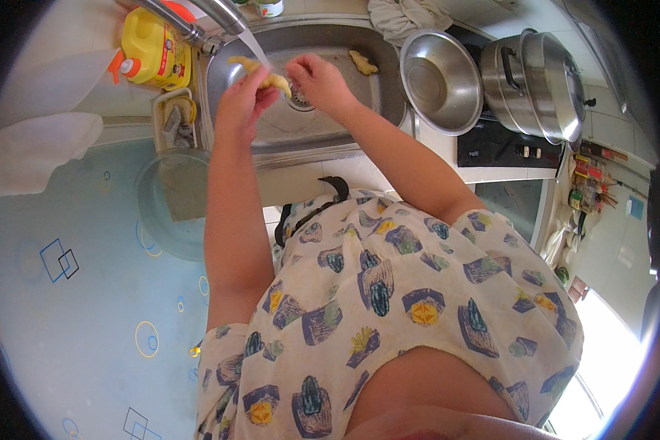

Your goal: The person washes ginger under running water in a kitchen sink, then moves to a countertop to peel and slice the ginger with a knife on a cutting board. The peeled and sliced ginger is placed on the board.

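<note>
My left hand (247,102) grips a knobbly piece of ginger root (275,82) over the stainless steel sink (330,129). Water (254,48) runs from the metal faucet (226,16) onto or just beside this piece. To its right, my right hand (320,83) hangs above the drain (300,99) with its fingers curled and the fingertips close together. Whether something small is between those fingers cannot be made out. A second piece of ginger root (363,62) lies apart on the sink's bottom, towards the back right.
Right of the sink, a steel basin (443,82) leans beside a lidded steel pot (533,85) on the black stove (506,148). A yellow jug (157,49) stands at the left, behind a caddy (159,121) holding a cloth. A cream cloth (407,19) lies behind.
</note>
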`<move>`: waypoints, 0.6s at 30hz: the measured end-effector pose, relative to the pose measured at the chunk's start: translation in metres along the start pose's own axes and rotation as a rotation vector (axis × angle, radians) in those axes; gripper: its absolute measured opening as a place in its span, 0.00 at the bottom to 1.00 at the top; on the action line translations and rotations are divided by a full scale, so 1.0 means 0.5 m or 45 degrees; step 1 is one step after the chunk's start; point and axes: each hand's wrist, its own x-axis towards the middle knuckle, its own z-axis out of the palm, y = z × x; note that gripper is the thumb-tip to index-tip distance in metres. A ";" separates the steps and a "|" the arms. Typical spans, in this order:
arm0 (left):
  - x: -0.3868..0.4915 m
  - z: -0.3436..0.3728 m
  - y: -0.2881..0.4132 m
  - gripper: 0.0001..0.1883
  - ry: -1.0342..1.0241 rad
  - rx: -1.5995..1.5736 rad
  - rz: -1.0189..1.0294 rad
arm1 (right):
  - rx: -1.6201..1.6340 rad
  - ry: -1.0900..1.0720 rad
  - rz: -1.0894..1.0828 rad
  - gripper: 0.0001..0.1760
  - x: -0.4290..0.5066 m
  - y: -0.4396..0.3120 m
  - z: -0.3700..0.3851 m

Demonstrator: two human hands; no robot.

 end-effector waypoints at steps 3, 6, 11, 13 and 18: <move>0.018 -0.006 -0.005 0.15 0.003 -0.115 0.124 | 0.064 0.067 -0.046 0.16 -0.002 0.004 -0.011; 0.033 -0.011 -0.012 0.16 0.144 -0.196 0.228 | 0.064 0.021 -0.030 0.17 -0.022 -0.020 -0.009; 0.017 0.013 -0.020 0.14 0.370 -0.100 0.352 | -0.294 0.054 -0.132 0.15 -0.049 -0.092 -0.003; 0.007 0.024 -0.013 0.18 0.398 -0.044 0.427 | -0.393 0.084 -0.237 0.15 -0.036 -0.073 -0.002; -0.007 0.020 0.000 0.24 0.440 -0.100 0.415 | -0.235 -0.030 -0.226 0.13 -0.042 -0.068 0.005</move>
